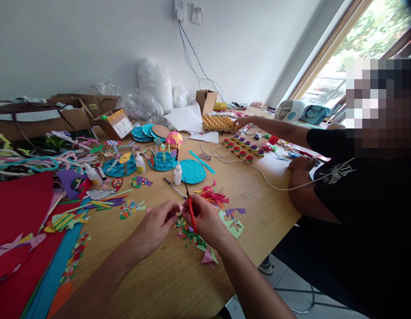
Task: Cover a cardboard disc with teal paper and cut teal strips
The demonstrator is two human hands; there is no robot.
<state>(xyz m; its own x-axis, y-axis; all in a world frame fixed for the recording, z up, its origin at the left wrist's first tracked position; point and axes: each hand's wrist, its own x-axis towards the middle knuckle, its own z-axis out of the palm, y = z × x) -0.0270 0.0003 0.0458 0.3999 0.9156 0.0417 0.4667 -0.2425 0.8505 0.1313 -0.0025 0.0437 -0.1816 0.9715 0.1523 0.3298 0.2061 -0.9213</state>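
Right fingers (199, 204) clamped on the red-handled scissors (191, 212), blades pointing away from me; left fingers (172, 207) pinching a small pink paper piece (180, 207). For a clean cut I'd keep the scissors steady, turn the paper with the left, and keep those fingertips off the blade line. Paper's at the left fingertips, just left of the scissors; can't tell if blade touches it. Below right fingers: green scraps (200, 243). Past them to the right: red scraps (213, 196). Further beyond: glue bottle (177, 174), blue disc (193, 172) on the surface (142, 274).
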